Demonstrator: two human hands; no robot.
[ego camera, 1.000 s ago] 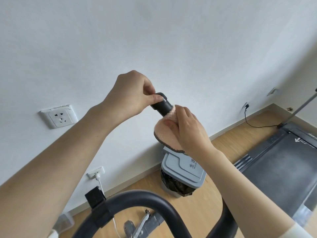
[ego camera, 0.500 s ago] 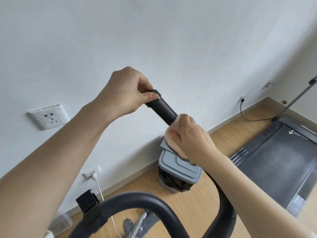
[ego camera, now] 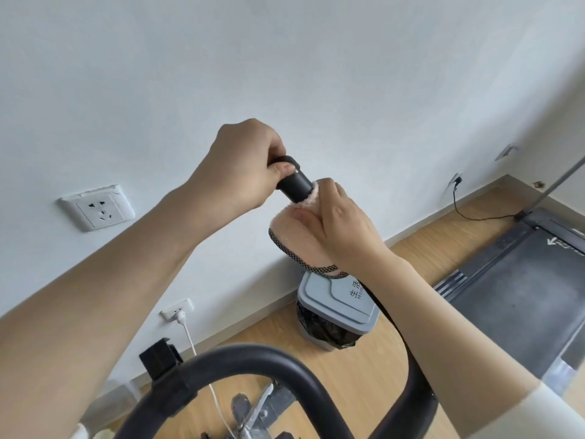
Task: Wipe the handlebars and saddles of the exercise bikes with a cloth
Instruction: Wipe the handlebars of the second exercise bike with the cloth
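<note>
Gripping the handlebar (ego camera: pixel 294 183) end between thumb and curled fingers, left hand (ego camera: pixel 240 166) holds the top. Right hand (ego camera: pixel 342 229) is just below it, fingers closed round the pink cloth (ego camera: pixel 291 245), which wraps the bar. A short bare black stretch shows between the two hands. The bar's long axis runs from the left hand down and to the right, passes under the right forearm, then curves to the bike frame at the bottom. Likely next stroke: slide the cloth along that axis; right hand is placed for it. Grey bin (ego camera: pixel 335 307) sits on the floor beyond.
</note>
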